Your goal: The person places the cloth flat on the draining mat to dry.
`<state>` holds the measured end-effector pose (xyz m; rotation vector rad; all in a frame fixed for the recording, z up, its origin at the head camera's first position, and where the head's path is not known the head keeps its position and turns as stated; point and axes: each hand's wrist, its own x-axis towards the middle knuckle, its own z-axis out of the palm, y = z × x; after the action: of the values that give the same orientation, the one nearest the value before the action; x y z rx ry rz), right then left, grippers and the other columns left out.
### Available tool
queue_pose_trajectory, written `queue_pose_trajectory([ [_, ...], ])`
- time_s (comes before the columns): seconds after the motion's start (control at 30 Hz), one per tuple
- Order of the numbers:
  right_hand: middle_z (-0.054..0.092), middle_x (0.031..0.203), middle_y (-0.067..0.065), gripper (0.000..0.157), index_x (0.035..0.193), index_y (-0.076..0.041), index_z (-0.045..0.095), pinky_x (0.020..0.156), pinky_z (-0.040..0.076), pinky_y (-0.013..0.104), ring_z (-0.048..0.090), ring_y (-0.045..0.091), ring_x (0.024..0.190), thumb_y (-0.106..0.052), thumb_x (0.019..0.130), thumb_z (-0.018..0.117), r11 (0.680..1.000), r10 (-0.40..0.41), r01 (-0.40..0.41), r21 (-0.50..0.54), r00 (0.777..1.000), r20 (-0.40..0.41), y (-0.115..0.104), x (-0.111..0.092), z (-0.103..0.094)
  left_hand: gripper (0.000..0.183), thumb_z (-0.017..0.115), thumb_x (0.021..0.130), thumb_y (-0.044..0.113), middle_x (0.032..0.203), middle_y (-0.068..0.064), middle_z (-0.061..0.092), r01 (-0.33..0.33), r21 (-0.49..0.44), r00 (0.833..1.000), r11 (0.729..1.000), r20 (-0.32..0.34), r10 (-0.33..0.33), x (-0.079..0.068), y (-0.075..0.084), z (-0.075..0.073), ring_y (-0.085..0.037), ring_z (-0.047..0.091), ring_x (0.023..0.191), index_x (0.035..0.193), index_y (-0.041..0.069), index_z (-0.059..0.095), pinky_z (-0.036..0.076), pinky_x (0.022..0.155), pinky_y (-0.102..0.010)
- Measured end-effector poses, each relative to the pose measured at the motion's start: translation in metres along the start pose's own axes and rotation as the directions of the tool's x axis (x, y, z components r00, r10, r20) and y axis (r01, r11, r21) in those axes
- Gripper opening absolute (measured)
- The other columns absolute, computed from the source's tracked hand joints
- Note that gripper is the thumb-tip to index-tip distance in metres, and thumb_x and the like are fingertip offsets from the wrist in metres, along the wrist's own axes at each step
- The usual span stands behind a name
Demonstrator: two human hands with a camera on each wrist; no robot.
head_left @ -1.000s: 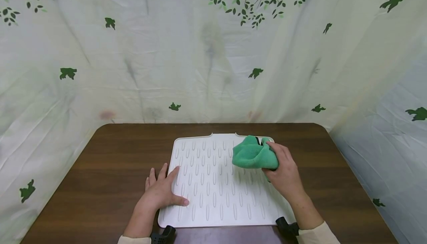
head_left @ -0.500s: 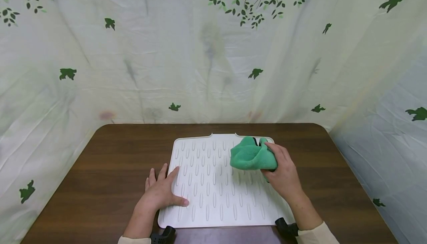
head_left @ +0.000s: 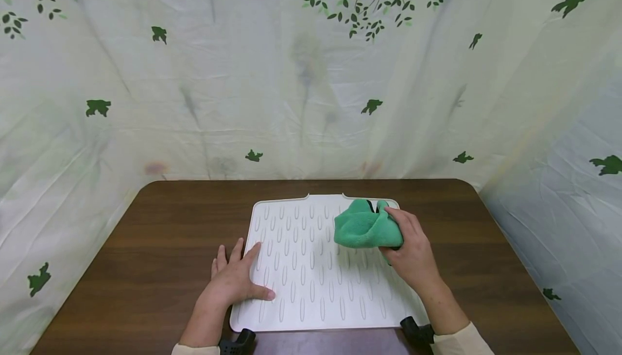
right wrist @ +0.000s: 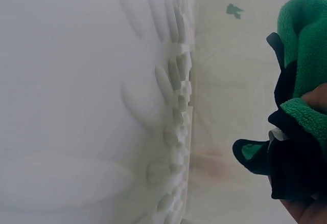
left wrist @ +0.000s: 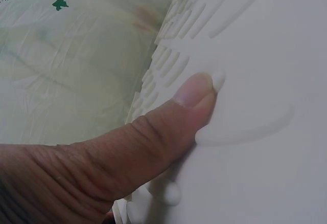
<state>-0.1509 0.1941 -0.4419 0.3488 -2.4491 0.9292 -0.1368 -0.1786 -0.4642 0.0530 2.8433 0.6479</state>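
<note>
A white tray-like board (head_left: 311,312) with rows of raised oval ridges lies flat on the table. My left hand (head_left: 233,282) rests at its left edge, fingers spread and straight, with the thumb (left wrist: 168,114) touching the ridged surface. Over the board's upper right part, my right hand (head_left: 413,247) grips a bunched green cloth (head_left: 366,228) with dark trim. In the right wrist view the cloth (right wrist: 311,45) shows a fuzzy green face, black edging and a small pale tag; most of the gripping fingers are hidden by it.
The board rests on a brown wood-grain table (head_left: 170,236) with rounded far corners. Behind and to the right hangs a pale curtain (head_left: 272,85) with green leaf prints. Dark camera mounts (head_left: 238,341) sit at both wrists, near the board's front edge.
My right hand has shifted slightly left with the green cloth. The left hand and the board have stayed in place.
</note>
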Motion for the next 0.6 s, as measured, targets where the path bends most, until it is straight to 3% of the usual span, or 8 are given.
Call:
queue_pose_trajectory([
  [0.6,0.046,0.127,0.003,0.086,0.134,-0.023,0.045,0.084,0.046,0.052,0.048,0.026,0.112,-0.004,0.061,0.085,0.997,-0.077,0.077,0.002,0.997,-0.003,-0.0034,-0.0018,0.0083,0.125,0.078,0.039,0.068,0.15,-0.023,0.009,0.003,0.017,1.0,1.0,0.001,-0.003,0.0025,-0.0014,0.0014,-0.055,-0.008,0.13,0.145,0.018,0.033,0.004,0.099,-0.067],
])
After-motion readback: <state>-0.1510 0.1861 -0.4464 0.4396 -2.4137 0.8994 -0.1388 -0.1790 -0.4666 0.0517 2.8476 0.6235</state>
